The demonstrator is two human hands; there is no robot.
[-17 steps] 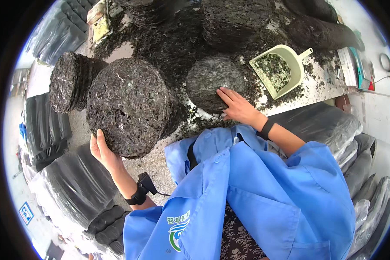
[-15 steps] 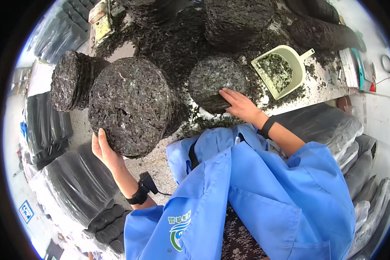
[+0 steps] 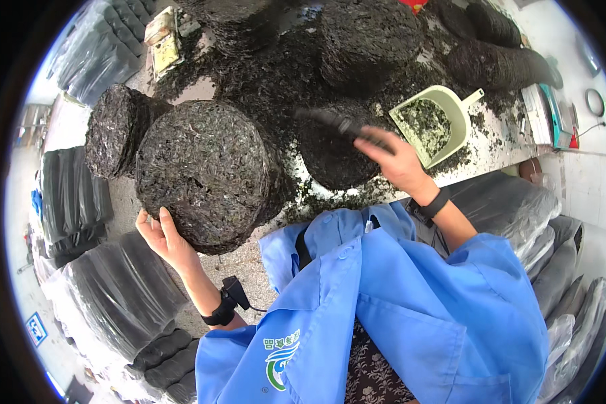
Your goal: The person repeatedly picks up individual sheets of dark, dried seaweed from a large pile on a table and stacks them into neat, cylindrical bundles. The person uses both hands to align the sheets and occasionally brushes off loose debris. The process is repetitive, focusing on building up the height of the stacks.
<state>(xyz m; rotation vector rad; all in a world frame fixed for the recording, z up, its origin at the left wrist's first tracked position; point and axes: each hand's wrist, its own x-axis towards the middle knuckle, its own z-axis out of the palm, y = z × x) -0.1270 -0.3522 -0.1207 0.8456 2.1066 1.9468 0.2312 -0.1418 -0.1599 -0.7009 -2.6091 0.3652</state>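
Observation:
A large stack of round dried seaweed cakes (image 3: 198, 175) lies on its side, with its broad dark face toward me. My left hand (image 3: 165, 239) is closed at the lower left rim of this face, thumb and fingertips on the edge. To the right, my right hand (image 3: 400, 165) is closed on a thin dark seaweed cake (image 3: 340, 121), blurred by motion and tilted up. Beneath it sits a smaller round stack of seaweed (image 3: 337, 161). What the far fingers of the right hand do is hidden behind the cake.
A pale green dustpan (image 3: 463, 121) with seaweed crumbs lies right of my right hand. Further seaweed stacks (image 3: 370, 44) stand at the back, another (image 3: 118, 131) at left. A scale-like teal device (image 3: 560, 114) is at far right. Plastic-wrapped bundles (image 3: 121, 289) flank the table.
My right hand, flat on the smaller stack before, has lifted a seaweed cake off it and moved slightly right. The left hand stays at the large stack's rim; the view has shifted a little.

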